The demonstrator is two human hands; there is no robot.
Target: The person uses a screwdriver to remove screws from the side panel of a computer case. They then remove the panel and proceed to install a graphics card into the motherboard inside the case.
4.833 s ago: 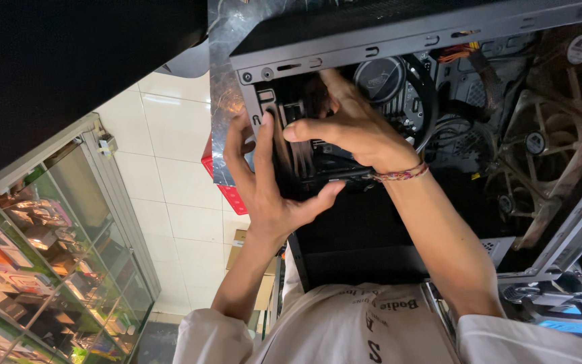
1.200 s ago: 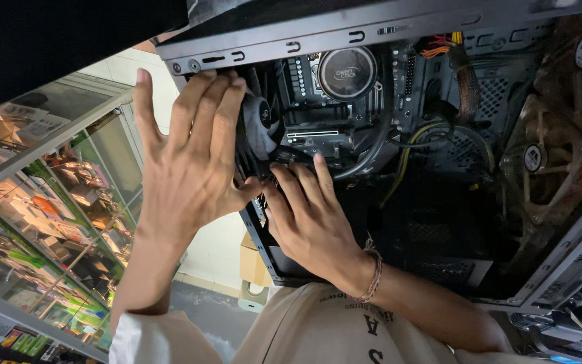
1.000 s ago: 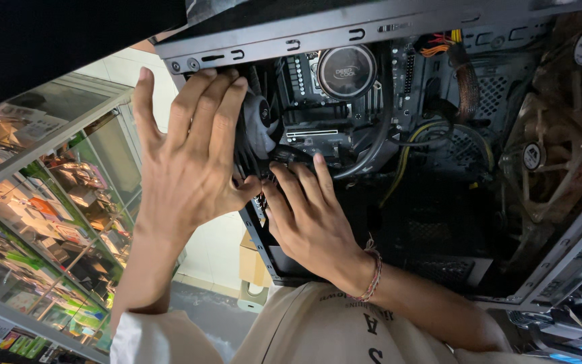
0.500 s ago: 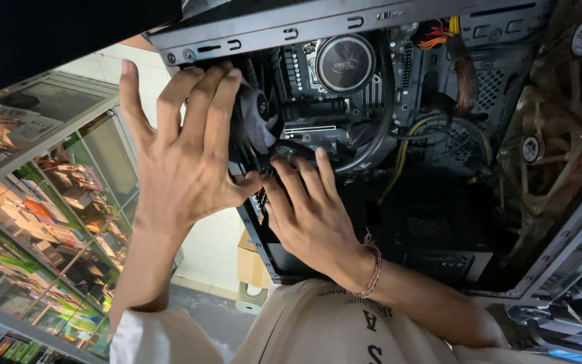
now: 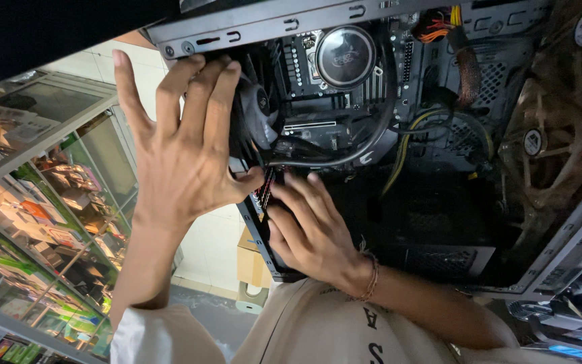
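One open computer case [image 5: 506, 269] fills the space beyond both hands, with glass display shelving [image 5: 42, 202] and a tiled wall behind the left hand. The left hand [image 5: 183, 148], fingers spread open, presses flat on one black fan [image 5: 261, 114] at the case edge. The right hand [image 5: 311, 229], open with fingers extended, lies inside just below it; one round cooler pump [image 5: 345, 57] sits above.

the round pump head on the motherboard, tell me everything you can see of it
The round pump head is a dark disc with a glossy, mirror-like face and a thin metallic rim. It sits flat on the motherboard inside the open computer case. Two black tubes curve away from its side toward the fan. Neither hand touches it.
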